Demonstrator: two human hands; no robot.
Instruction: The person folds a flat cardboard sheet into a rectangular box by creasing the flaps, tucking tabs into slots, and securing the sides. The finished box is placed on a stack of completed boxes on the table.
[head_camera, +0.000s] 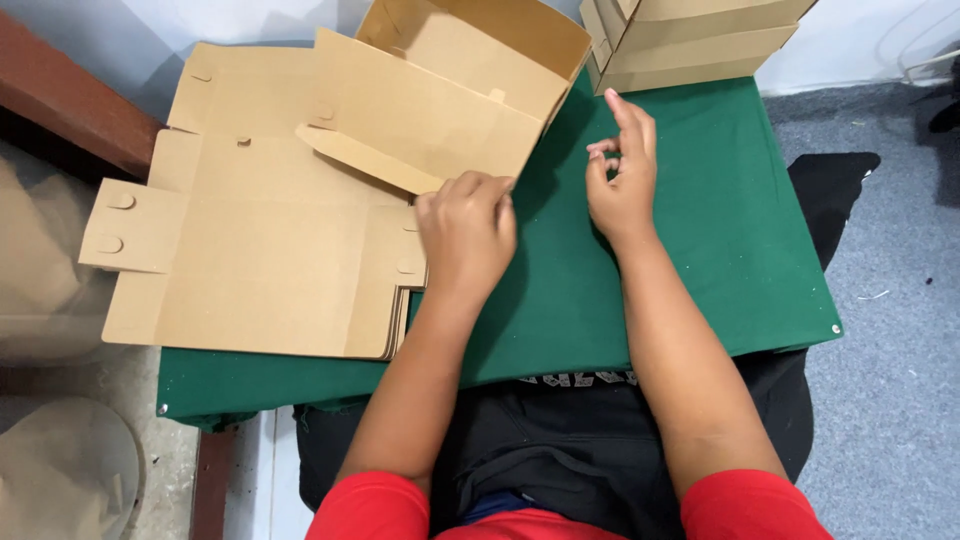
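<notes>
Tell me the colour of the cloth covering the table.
Dark green cloth, seen from the head view.

Stacked folded boxes (690, 45) cut off by top edge.

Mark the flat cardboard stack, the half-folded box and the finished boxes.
Cardboard stack (250, 270), head view, on the top sheet's bare middle.
Half-folded box (440, 115), head view, on its raised front panel.
Finished boxes (690, 45), head view, on the stack's side wall.
</notes>
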